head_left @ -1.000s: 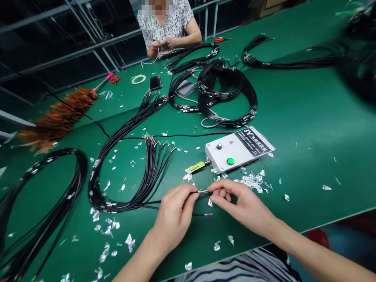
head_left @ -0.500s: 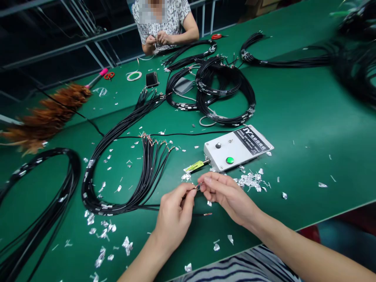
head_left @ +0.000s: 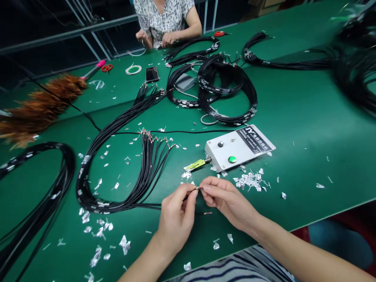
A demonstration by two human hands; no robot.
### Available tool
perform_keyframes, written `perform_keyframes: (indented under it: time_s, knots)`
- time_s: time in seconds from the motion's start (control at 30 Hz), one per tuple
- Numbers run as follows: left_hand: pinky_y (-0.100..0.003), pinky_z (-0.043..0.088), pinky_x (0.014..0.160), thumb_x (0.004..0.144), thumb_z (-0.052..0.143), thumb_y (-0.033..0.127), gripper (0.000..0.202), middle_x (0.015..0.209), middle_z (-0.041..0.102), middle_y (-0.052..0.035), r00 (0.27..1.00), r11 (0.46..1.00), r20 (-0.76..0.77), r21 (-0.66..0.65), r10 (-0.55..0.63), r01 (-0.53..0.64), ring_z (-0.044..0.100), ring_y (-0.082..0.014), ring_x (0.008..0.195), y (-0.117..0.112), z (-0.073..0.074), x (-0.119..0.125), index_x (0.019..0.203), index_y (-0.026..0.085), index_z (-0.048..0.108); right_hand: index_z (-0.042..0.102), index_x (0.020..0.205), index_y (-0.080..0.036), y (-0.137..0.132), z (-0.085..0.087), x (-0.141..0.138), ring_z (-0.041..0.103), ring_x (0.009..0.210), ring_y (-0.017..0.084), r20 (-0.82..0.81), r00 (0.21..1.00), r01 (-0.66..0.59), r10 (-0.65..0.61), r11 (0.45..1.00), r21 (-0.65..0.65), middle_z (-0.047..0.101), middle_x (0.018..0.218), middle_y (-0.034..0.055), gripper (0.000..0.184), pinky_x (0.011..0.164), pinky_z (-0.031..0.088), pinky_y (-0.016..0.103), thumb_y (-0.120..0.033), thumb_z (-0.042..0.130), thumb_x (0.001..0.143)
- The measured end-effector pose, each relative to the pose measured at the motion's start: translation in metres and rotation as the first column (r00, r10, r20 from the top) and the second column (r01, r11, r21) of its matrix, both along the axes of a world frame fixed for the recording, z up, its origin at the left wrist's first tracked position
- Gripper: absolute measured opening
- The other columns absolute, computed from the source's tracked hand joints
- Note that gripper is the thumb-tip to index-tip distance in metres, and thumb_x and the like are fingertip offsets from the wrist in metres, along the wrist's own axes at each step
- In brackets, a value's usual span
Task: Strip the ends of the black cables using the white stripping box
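Observation:
My left hand (head_left: 176,213) pinches the stripped end of a thin black cable (head_left: 198,188) just above the green table (head_left: 308,117). My right hand (head_left: 225,197) meets it from the right, thumb and forefinger closed on the bare wire tips. A second cable end (head_left: 207,213) lies on the table under my hands. The bundle of black cables (head_left: 147,172) loops away to the left. A white control box (head_left: 239,147) with a green button and a yellow-tipped probe (head_left: 196,164) sits just beyond my hands.
Silver foil scraps (head_left: 249,181) litter the table. Coils of black cable (head_left: 226,90) lie further back, another coil (head_left: 44,188) at the left. A feather duster (head_left: 41,105), scissors (head_left: 106,68), a phone (head_left: 152,73) and tape (head_left: 133,69) lie far left. A person (head_left: 167,19) works opposite.
My hands have closed together on the cable end and moved slightly toward the control box. The person opposite has spread their hands apart.

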State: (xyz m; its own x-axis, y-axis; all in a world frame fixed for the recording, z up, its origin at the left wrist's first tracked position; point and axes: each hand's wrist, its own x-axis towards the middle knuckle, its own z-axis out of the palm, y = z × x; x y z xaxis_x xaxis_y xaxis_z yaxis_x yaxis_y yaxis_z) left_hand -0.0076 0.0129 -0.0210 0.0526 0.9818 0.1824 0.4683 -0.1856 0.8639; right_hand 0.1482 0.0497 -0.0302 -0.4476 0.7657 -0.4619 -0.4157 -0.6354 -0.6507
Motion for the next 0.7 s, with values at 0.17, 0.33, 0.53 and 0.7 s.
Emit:
perform_keyframes:
  time_s: [0.17,0.33,0.53,0.7]
  knots:
    - [-0.017,0.048,0.058,0.093,0.053,0.014,0.011,0.075,0.065,0.0020,1.000,1.000,0.013,-0.005,-0.007,0.007,0.060,-0.0091,0.060,0.0002,-0.0015,-0.0005,0.090,0.020,0.062,0.072,0.080,-0.016,-0.0005,-0.0013,0.0019,0.050,0.059,0.007,-0.053,0.998,0.016,-0.017,1.000,-0.017,0.062,0.068,-0.0005,0.031,0.056,0.036,0.018,-0.042,0.085,0.070]
    - [-0.018,0.048,0.059,0.092,0.055,0.014,0.010,0.074,0.066,0.0021,0.999,1.000,0.046,-0.025,-0.002,0.003,0.061,-0.0095,0.061,-0.0001,-0.0014,0.0003,0.087,0.019,0.062,0.072,0.079,-0.016,-0.0007,-0.0025,0.0002,0.052,0.062,0.008,-0.088,0.996,0.001,-0.004,0.999,-0.033,0.063,0.070,0.0002,0.030,0.058,0.039,0.018,-0.042,0.086,0.070]
    - [-0.018,0.048,0.058,0.093,0.054,0.017,0.012,0.067,0.062,0.0025,0.991,0.996,0.137,-0.091,0.005,0.007,0.060,-0.0095,0.059,0.0017,0.0016,-0.0009,0.085,0.018,0.062,0.070,0.079,-0.016,-0.0022,-0.0038,-0.0024,0.045,0.055,0.007,-0.059,0.998,0.014,-0.013,1.000,0.018,0.058,0.064,-0.0032,0.032,0.056,0.035,0.021,-0.041,0.088,0.068]
    - [-0.018,0.042,0.052,0.095,0.051,0.022,0.012,0.064,0.060,0.0024,0.973,0.978,0.231,-0.204,0.008,0.041,0.055,-0.0095,0.057,0.0016,0.0024,-0.0046,0.092,0.018,0.061,0.067,0.077,-0.017,-0.0034,-0.0016,-0.0075,0.043,0.055,0.009,0.054,0.998,0.023,-0.028,0.995,0.094,0.054,0.059,-0.0046,0.035,0.056,0.033,0.023,-0.046,0.085,0.068]
